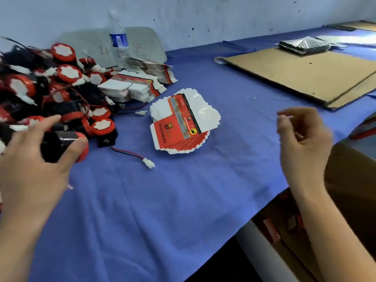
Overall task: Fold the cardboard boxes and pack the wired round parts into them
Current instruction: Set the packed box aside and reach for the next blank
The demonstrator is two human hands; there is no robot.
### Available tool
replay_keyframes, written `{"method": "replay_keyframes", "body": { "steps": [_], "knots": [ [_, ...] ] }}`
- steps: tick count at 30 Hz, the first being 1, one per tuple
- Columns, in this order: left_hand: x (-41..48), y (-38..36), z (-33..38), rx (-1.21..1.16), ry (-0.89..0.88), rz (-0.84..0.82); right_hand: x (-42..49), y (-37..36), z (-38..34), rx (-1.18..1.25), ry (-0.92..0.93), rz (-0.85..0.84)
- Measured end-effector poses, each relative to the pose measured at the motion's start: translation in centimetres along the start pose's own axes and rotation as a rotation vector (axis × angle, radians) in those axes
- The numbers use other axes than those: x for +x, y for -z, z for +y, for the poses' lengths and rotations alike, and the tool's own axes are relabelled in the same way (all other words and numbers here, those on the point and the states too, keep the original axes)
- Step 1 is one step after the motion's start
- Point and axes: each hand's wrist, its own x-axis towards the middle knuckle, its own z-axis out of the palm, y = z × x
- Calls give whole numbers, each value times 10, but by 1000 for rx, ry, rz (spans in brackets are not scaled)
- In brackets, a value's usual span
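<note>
My left hand (pixel 34 159) grips a black and red round part (pixel 61 145) at the near edge of the heap of wired round parts (pixel 50 88) on the left. That part's red and black wire ends in a white plug (pixel 149 162) lying on the blue cloth. A fanned stack of flat red and white box blanks (pixel 183 123) lies in the middle of the table. My right hand (pixel 303 135) hovers to the right of that stack, fingers loosely curled, holding nothing that I can see.
More flat box blanks (pixel 132 86) are stacked behind the heap, beside a water bottle (pixel 118 37). A brown cardboard sheet (pixel 305 74) with a silver packet (pixel 303 44) lies at the back right. An open carton (pixel 345 180) stands past the table's right edge.
</note>
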Motion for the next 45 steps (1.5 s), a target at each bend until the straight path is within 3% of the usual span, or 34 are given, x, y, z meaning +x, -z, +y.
{"method": "replay_keyframes", "body": {
  "steps": [2, 6, 8, 11, 14, 18, 24, 32, 35, 39, 45],
  "knots": [
    [-10, -4, 17, 44, -27, 37, -6, -38, -11, 49, 75, -211],
    [-27, -23, 36, 261, -78, -214, -7, -110, -20, -513, 255, -968],
    [-37, -37, 29, 382, -48, -322, -6, -123, -13, -630, 293, -1160],
    [-51, -56, 27, 461, -83, -274, -6, -130, -2, -572, 364, -1088],
    [-50, -82, 41, 252, -189, -176, -5, -127, 5, -508, 402, -1014],
    [-10, -114, 72, 150, -254, -235, -6, -121, 10, -499, 397, -1003],
    [41, -157, 83, 165, -122, -443, 7, -112, 20, -366, 404, -1062],
    [51, -164, 70, 173, -130, -397, 34, -103, 32, -240, 370, -1139],
    [67, -167, 75, 180, -111, -467, 46, -92, 37, -199, 369, -1025],
    [75, -174, 77, 180, -117, -586, 52, -88, 47, -79, 489, -737],
    [74, -178, 74, 185, -134, -572, 50, -101, 66, -151, 595, -469]
  ]
}}
